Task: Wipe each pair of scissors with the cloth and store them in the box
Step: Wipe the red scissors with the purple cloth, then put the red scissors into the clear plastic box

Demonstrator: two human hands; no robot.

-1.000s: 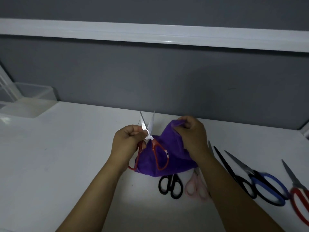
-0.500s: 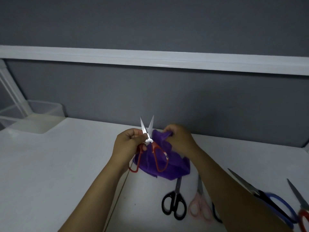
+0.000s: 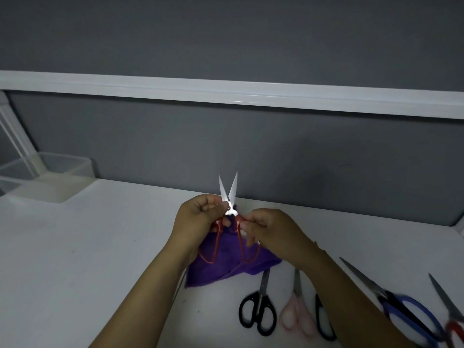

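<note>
1. One pair, the red-handled scissors (image 3: pixel 231 210), is held above the white table (image 3: pixel 100 247). Its blades are parted and point up, and its handle loops hang in front of the purple cloth (image 3: pixel 226 271).
2. The left hand (image 3: pixel 200 219) grips this pair just below the pivot, fingers curled round the left handle.
3. The right hand (image 3: pixel 268 229) pinches the right handle. Whether it also holds a fold of cloth I cannot tell.
4. The cloth hangs under both hands with its lower corner down at the table, so I judge the wiping of this pair to be under way, not finished.
5. Five more pairs lie on the table to the right, well apart from the box:
   - black scissors (image 3: pixel 258 310)
   - pink scissors (image 3: pixel 297 316)
   - a dark-handled pair (image 3: pixel 324 322), partly hidden by the right forearm
   - blue scissors (image 3: pixel 411 315)
   - a second red pair (image 3: pixel 455 326) at the frame edge
6. The clear box (image 3: pixel 62 164) stands far left by the wall. No scissors show in it, though its inside is hard to read. Most of the task appears left.
</note>
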